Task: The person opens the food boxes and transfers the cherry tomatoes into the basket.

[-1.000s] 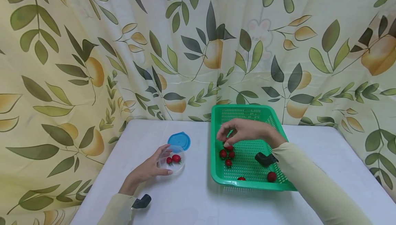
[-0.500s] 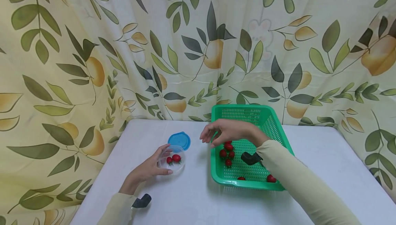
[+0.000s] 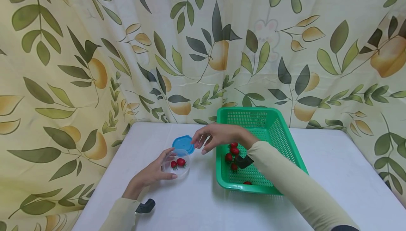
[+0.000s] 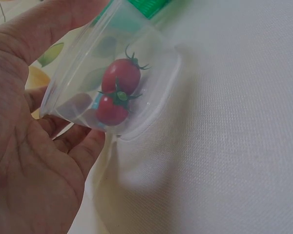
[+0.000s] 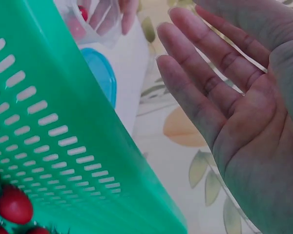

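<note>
My left hand (image 3: 155, 169) grips a clear plastic cup (image 3: 184, 172), thumb on its near side and fingers on the far side. Inside lie two small red tomatoes (image 4: 121, 76) with green stems, plainly seen through the wall in the left wrist view. My right hand (image 3: 214, 137) is in the air between the green basket (image 3: 287, 143) and the blue lid (image 3: 183, 144). Its fingers are loosely bent, and no object shows in the palm in the right wrist view. Several more tomatoes (image 3: 234, 151) lie along the basket's left side.
The blue lid lies flat just behind the cup. The basket's tall slotted wall (image 5: 83, 117) stands between its tomatoes and the cup. A white cloth covers the table (image 3: 190, 210), and a leaf-print curtain (image 3: 196, 47) hangs behind it.
My right hand has moved left, from above the basket's tomatoes past its rim toward the lid. My left hand and the cup have stayed put.
</note>
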Demonstrator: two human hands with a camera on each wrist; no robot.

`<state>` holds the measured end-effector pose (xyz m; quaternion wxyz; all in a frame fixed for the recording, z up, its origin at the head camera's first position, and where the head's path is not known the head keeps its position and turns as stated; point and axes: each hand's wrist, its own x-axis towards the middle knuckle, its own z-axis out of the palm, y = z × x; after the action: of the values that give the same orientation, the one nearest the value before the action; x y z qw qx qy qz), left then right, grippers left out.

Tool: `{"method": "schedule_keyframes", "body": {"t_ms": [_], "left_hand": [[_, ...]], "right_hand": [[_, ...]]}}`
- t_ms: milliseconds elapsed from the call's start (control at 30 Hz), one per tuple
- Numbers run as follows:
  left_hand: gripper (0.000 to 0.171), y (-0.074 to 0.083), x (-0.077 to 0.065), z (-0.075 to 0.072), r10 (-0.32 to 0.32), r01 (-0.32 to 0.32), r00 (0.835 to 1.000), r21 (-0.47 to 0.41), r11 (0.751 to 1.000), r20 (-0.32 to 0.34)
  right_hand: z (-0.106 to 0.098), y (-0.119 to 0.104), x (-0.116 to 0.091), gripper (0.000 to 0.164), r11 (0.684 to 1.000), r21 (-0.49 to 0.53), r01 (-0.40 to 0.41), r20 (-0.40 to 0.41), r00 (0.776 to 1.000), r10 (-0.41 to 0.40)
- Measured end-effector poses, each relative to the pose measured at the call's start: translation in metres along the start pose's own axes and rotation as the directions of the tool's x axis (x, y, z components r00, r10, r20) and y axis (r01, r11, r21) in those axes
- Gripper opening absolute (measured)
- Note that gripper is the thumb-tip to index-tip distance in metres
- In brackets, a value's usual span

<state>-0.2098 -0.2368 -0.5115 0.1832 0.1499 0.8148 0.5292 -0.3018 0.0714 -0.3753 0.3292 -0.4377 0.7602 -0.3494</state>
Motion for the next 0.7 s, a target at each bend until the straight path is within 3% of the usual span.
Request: {"method": "schedule_keyframes", "body": {"t_ms": [367,700], "left_hand": [[0.099,0.000,-0.001,-0.001,0.024,-0.024,1.000,-0.023,0.999,0.003],[0.099,0.001,-0.003,-0.002,0.009,-0.009,1.000,-0.032,0.999,0.002]], "right_hand": [[0.013,-0.003,0.029,0.040,1.000,0.009,0.017,0.081,0.997,-0.018],[0.023,-0.002,0.056,0.037,0.994,-0.107,0.022,0.126,0.992,-0.009]]}}
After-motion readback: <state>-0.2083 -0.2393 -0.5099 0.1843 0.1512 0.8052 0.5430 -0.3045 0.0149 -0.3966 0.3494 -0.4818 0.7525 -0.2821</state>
